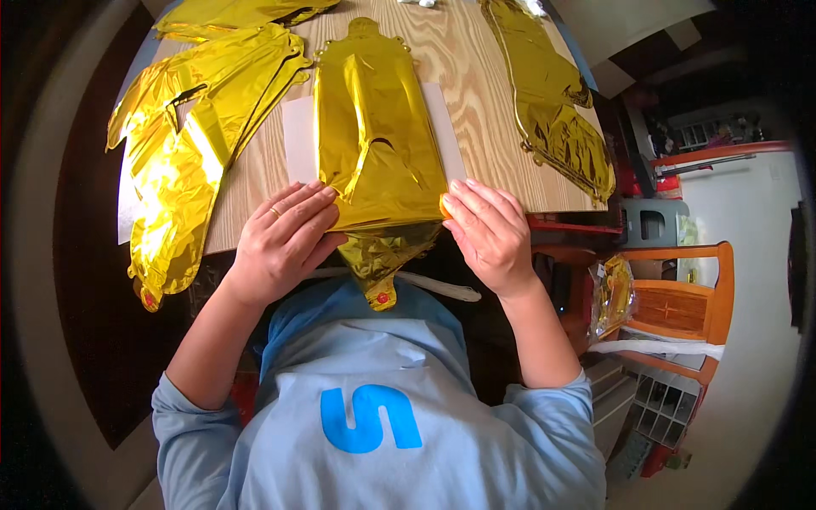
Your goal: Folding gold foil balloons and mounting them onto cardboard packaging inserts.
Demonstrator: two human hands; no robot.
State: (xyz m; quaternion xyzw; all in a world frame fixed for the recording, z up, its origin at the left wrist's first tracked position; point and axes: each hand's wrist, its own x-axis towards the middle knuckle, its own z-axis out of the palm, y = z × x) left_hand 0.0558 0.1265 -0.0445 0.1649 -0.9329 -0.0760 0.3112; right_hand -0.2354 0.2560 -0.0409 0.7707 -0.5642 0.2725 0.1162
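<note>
Foil (pixel 374 110), gold, lies flat over paper (pixel 299 140) on the table (pixel 463 64), its tapered tail hanging past the near edge. Left hand (pixel 289 231), fingers together, pinches its left side at that edge; right hand (pixel 489 228) pinches the right side. More gold sheets (pixel 174 204) lie left and right.

Gold foil pc (pixel 378 102) is held at near edge by L hand (pixel 285 238) & R hand (pixel 493 236), over card (pixel 299 140) on tbl (pixel 476 102).
</note>
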